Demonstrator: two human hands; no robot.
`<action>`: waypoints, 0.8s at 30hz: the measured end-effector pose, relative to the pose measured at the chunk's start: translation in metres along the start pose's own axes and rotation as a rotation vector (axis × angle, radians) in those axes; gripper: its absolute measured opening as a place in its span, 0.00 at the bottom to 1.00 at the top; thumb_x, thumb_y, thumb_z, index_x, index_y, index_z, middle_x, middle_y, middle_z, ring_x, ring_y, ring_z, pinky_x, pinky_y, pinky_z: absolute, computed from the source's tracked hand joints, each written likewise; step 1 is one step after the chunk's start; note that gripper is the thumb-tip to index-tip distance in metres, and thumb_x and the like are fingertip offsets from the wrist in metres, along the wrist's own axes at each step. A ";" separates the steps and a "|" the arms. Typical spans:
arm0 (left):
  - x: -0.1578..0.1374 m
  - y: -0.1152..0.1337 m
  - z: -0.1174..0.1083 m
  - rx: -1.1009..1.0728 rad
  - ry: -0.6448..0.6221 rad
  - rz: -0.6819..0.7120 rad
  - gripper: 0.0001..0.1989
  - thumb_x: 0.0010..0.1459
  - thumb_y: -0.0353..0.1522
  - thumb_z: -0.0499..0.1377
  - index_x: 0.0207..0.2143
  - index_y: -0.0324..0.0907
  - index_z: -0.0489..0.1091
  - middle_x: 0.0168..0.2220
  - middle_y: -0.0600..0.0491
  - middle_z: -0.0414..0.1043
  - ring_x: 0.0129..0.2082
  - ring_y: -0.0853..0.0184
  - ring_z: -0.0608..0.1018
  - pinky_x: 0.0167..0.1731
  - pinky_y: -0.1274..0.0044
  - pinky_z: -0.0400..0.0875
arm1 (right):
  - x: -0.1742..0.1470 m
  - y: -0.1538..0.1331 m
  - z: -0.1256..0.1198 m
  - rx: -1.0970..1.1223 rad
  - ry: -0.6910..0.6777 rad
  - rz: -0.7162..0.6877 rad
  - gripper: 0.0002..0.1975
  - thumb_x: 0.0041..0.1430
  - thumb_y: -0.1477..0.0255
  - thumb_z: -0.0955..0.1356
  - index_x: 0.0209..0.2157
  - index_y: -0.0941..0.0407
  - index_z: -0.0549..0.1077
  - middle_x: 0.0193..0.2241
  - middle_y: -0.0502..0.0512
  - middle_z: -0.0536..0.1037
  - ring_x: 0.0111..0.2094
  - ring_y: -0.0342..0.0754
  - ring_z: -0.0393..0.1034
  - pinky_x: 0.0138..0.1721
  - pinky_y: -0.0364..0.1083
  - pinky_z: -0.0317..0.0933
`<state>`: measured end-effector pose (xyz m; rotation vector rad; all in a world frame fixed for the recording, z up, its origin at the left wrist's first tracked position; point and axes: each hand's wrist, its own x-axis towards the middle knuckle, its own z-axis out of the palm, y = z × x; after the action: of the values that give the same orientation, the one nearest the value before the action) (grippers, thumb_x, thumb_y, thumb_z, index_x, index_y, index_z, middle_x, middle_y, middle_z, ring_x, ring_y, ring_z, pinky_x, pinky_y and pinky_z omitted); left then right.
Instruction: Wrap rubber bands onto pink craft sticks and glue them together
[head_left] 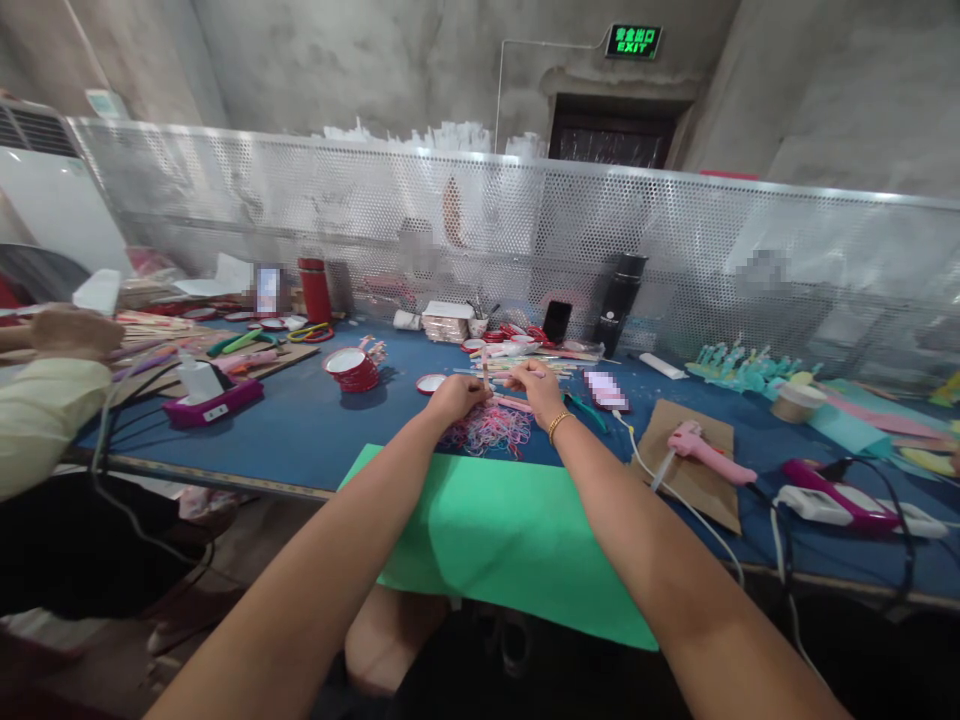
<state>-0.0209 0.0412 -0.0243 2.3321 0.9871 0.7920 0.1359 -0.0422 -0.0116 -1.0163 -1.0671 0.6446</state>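
In the middle of the blue table, my left hand [457, 398] is closed in a pinch on a thin pinkish stick [485, 368] that stands upright at its fingertips. Just to the right, my right hand [537, 384] has its fingers bent together near the stick; what they grip is too small to name. Under both hands lies a tangled heap of thin pink, blue and purple strands [491, 432]. Behind them are several pale sticks [536, 362] and red-rimmed round pieces [517, 333]. A green sheet [510, 540] hangs over the table's front edge below my forearms.
A stack of red-rimmed lids [354, 372] stands left. At right, a pink glue gun [709, 452] rests on cardboard [694, 490], near a purple power strip [844, 497] and cables. A black flask [621, 305] stands behind. At far left is a co-worker's hand [75, 332].
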 end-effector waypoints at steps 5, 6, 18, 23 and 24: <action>0.001 -0.002 0.000 0.003 -0.003 0.006 0.19 0.49 0.45 0.57 0.23 0.38 0.73 0.18 0.57 0.63 0.20 0.73 0.61 0.21 0.79 0.51 | -0.001 -0.001 0.001 -0.032 -0.001 -0.002 0.07 0.45 0.68 0.67 0.19 0.55 0.67 0.17 0.47 0.74 0.22 0.42 0.67 0.28 0.41 0.62; 0.001 -0.002 0.000 -0.002 -0.004 0.018 0.18 0.49 0.45 0.57 0.24 0.38 0.74 0.19 0.57 0.64 0.21 0.73 0.62 0.21 0.79 0.51 | 0.000 -0.001 0.000 -0.032 0.016 -0.003 0.07 0.45 0.68 0.67 0.18 0.55 0.67 0.17 0.47 0.74 0.21 0.42 0.67 0.28 0.41 0.62; 0.000 0.001 -0.001 0.007 -0.010 0.023 0.18 0.50 0.44 0.57 0.24 0.38 0.74 0.20 0.57 0.65 0.22 0.73 0.63 0.22 0.79 0.52 | 0.002 0.002 -0.001 0.003 0.035 -0.010 0.07 0.45 0.68 0.67 0.19 0.54 0.67 0.17 0.47 0.75 0.22 0.43 0.68 0.28 0.42 0.62; 0.000 0.001 -0.001 0.018 -0.004 0.022 0.18 0.49 0.44 0.57 0.25 0.38 0.75 0.20 0.57 0.65 0.22 0.72 0.63 0.23 0.79 0.52 | 0.002 0.000 0.000 0.001 0.023 0.000 0.08 0.45 0.67 0.68 0.19 0.54 0.66 0.18 0.47 0.75 0.22 0.42 0.68 0.28 0.42 0.63; 0.000 0.001 -0.001 0.017 0.000 0.024 0.18 0.49 0.44 0.57 0.25 0.38 0.75 0.19 0.57 0.65 0.22 0.72 0.63 0.23 0.79 0.52 | 0.001 -0.001 0.001 0.002 0.014 0.003 0.08 0.45 0.66 0.68 0.19 0.54 0.66 0.18 0.47 0.75 0.22 0.42 0.68 0.28 0.42 0.63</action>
<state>-0.0210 0.0405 -0.0234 2.3626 0.9719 0.7953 0.1348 -0.0417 -0.0099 -1.0196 -1.0525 0.6400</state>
